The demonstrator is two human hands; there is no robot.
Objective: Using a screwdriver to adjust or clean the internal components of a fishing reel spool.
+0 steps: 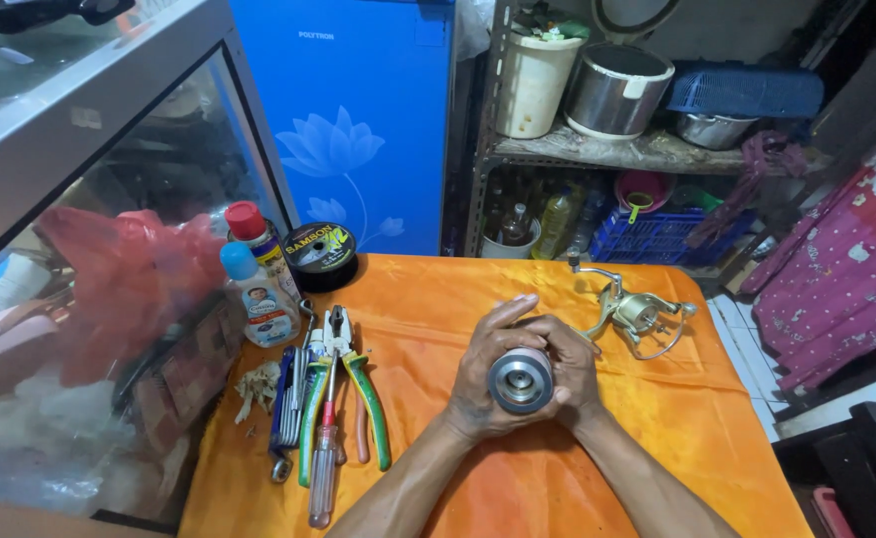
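Left hand [480, 374]: curled tight round the left side of a fishing reel spool [521, 380], fingers wrapped over its top, thumb side toward the camera.
Right hand [570, 367]: closed on the spool's right side, fingers overlapping the left hand's fingers at 12 o'clock of the spool.
Hands together: both clamped on the spool, no gap between them, wrists meeting just below.
Spool: round grey metal, flat face with a centre hole turned to the camera, held just above the worktop [657, 438] near its middle.
Worktop: covered in shiny orange cloth, creased.
Reel body [629, 312]: pale gold spinning reel with wire bail and handle, lying at 2 o'clock of the hands, near but apart.
Pliers [353, 374]: green-handled, at 9 o'clock of the hands, jaw end pointing away from the camera.
Screwdriver [324, 460]: clear handle with red core, lying beside the pliers, at 8 o'clock of the hands.
Wrenches [287, 403]: bluish bunch, left of the pliers.
Line spool [320, 255]: black disc of fishing line, at 10 o'clock, back edge of the worktop.
Bottles [255, 284]: two, one red cap and one blue cap, standing left of the line spool.
Glass cabinet [79, 279]: left edge, red plastic bag inside.
Shelf rack [647, 149]: behind the worktop at 12 o'clock, pots and a blue crate on it.
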